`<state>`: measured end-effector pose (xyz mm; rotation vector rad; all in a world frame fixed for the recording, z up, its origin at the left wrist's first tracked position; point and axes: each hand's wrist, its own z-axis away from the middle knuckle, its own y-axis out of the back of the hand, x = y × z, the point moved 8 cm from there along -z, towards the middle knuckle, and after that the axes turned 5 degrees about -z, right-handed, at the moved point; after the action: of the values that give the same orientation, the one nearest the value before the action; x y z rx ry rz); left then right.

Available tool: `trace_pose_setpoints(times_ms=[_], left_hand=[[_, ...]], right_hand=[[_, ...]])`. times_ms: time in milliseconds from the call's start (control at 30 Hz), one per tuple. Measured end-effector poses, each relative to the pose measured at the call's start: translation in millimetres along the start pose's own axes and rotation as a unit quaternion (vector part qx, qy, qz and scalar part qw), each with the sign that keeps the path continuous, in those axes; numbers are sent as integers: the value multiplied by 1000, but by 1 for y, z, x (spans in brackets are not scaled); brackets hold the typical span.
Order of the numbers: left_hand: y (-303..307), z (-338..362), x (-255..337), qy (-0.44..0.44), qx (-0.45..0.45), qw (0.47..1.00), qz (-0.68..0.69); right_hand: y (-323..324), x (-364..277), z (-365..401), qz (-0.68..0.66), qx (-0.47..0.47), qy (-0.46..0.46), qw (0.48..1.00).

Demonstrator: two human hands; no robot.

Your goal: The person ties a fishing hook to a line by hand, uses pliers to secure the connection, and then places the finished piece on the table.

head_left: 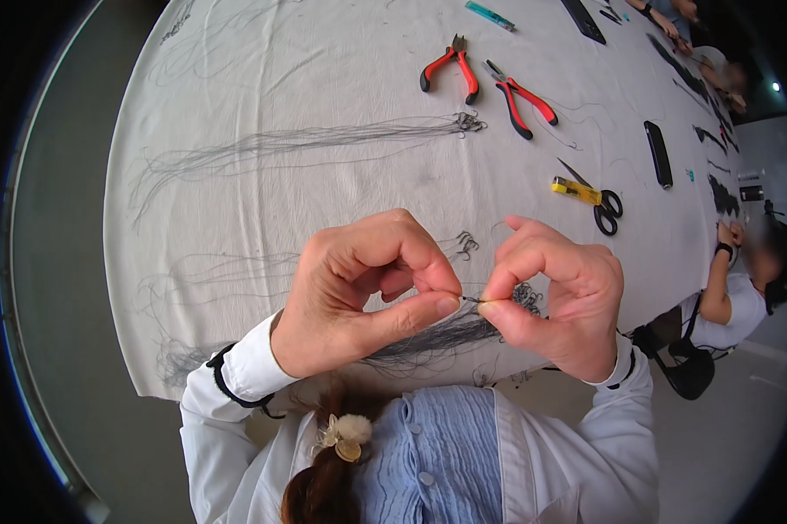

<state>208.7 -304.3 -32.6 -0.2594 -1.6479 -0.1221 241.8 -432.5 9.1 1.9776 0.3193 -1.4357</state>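
My left hand (372,293) and my right hand (551,293) meet above the near part of the table, each closed in a pinch of thumb and forefinger. Between the fingertips runs a short dark piece (470,299), which looks like part of a fishing hook; its ends are hidden in the fingers. Behind my hands lies a small group of hooks (469,244) with thin lines trailing left. Partly covered by my hands is a thick dark bundle of hooked lines (437,339). Farther off, another bundle of fishing lines (306,137) is stretched out, its hooks gathered at the right end.
Two red-handled pliers (450,70) (522,98) lie at the back. Right of them are black-handled scissors (607,210), a yellow lighter (577,189) and a black phone (658,155). A teal lighter (490,16) rests farther back. Other people (734,297) sit along the right side.
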Motion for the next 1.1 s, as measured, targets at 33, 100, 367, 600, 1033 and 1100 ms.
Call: trace_pose_setpoints(times_ms=[33, 100, 367, 600, 1033, 1100], left_hand=[[0, 0, 0, 1, 0, 1000, 1], [1, 1, 1, -9, 3, 1000, -23], [2, 3, 21, -95, 15, 984, -147], [5, 2, 13, -57, 46, 993, -89], [24, 13, 43, -175, 216, 932, -232], [12, 14, 45, -153, 94, 947, -265]], right_hand=[[-1, 0, 0, 0, 0, -1, 1000], [0, -3, -1, 23, 15, 20, 999], [5, -19, 4, 163, 66, 77, 981], [3, 0, 2, 24, 27, -17, 999], [5, -5, -1, 115, 61, 29, 991], [9, -5, 0, 118, 87, 33, 989]])
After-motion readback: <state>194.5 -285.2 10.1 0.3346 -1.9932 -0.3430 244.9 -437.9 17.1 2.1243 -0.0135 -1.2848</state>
